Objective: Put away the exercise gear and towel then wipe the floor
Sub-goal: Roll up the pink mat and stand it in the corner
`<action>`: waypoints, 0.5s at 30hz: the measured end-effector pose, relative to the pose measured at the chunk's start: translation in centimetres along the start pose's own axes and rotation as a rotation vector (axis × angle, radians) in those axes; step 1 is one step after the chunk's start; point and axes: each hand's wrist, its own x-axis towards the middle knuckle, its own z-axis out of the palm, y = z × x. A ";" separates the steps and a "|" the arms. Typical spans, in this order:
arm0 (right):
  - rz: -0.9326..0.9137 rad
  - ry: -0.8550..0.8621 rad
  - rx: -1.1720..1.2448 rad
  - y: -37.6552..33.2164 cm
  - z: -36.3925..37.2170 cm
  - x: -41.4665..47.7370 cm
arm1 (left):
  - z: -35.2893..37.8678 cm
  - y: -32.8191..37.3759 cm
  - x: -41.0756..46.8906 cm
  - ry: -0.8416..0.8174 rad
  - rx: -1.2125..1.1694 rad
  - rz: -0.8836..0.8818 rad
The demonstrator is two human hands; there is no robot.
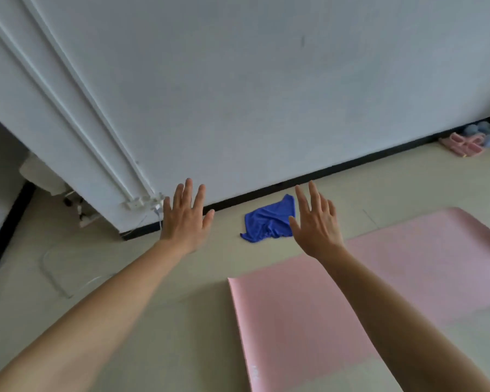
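Both hands are held out empty above the pale tiled floor (153, 321), the left hand (186, 219) and the right hand (317, 222) each with fingers (188, 190) straight and spread wide, gripping nothing. The crumpled royal-blue cloth towel (269, 222) lies on the floor close to the black skirting strip (351, 162), between the two hands in view, and the right hand covers its near edge without clearly touching it. The flat pink foam exercise mat (294, 321) is unrolled beside it, under the right forearm. The likeliest slip is a loose grab: a limp cloth pinched at one corner may trail and drag across the mat. Stepping onto the mat's free edge could shift or crease it. To the left, a white socket strip (142, 202) and a thin clear looped cord (57, 275) lie on the floor, so a damp wipe or a careless foot there looks risky.
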 end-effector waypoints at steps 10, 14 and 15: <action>0.596 0.077 -0.099 -1.6 7.1 -4.0 | 10.3 3.8 12.6 -0.129 -0.177 0.579; 0.770 -0.063 -0.111 -5.9 13.4 -8.2 | 18.3 3.3 12.6 -0.275 -0.177 0.754; 0.789 -0.118 -0.107 -7.0 15.3 -9.2 | 20.4 3.2 12.3 -0.315 -0.160 0.793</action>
